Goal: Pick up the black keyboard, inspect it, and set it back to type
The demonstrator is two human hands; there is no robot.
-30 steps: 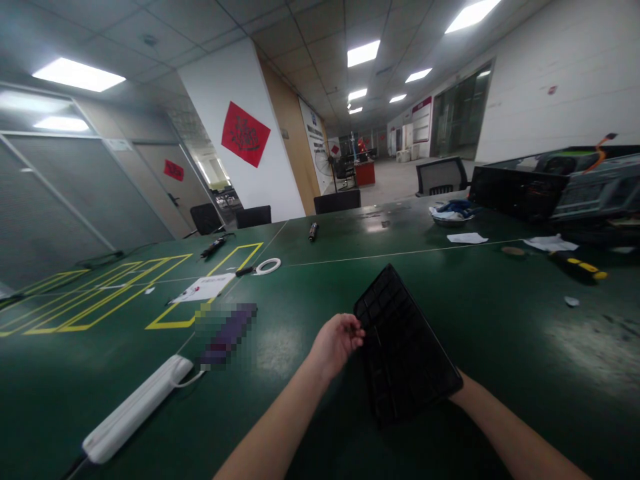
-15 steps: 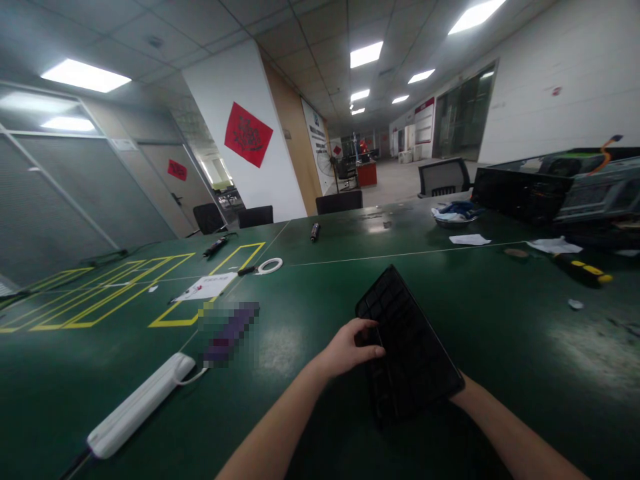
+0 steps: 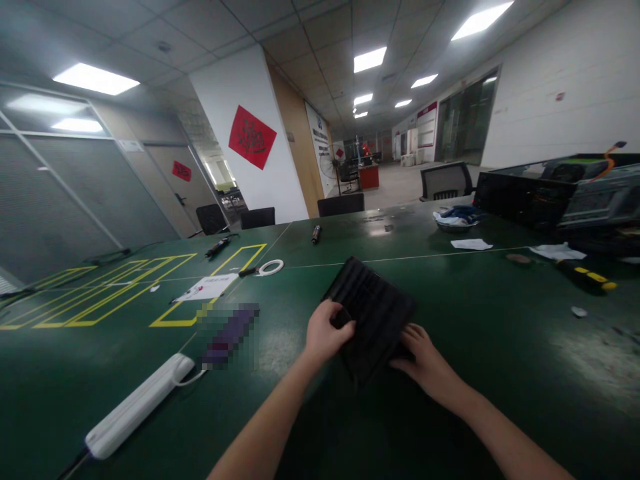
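Observation:
A black tray (image 3: 371, 313) with a ribbed, gridded face, like a compartment tray, is held tilted above the green table (image 3: 280, 347); it is dark and slightly blurred. At its left edge my left hand (image 3: 327, 335) is closed, thumb and fingers pinching the rim. My right hand (image 3: 425, 360) grips the lower right side, with the fingertips partly behind the edge. What the tray's compartments contain, if anything, is too dark to make out.
Left of my arms lie a white power strip (image 3: 140, 407) and a pixelated purple object (image 3: 230, 337). Farther off are a white tape ring (image 3: 270, 267), a paper sheet (image 3: 207, 287) and a small dark cylinder (image 3: 316, 234). A yellow-black tool (image 3: 587, 275) and an opened computer case (image 3: 525, 200) occupy the right.
The tray has turned and shifted left, its gridded face now seen at another angle. My left hand moved left with it. My right hand, formerly hidden behind the tray, now shows at its right side.

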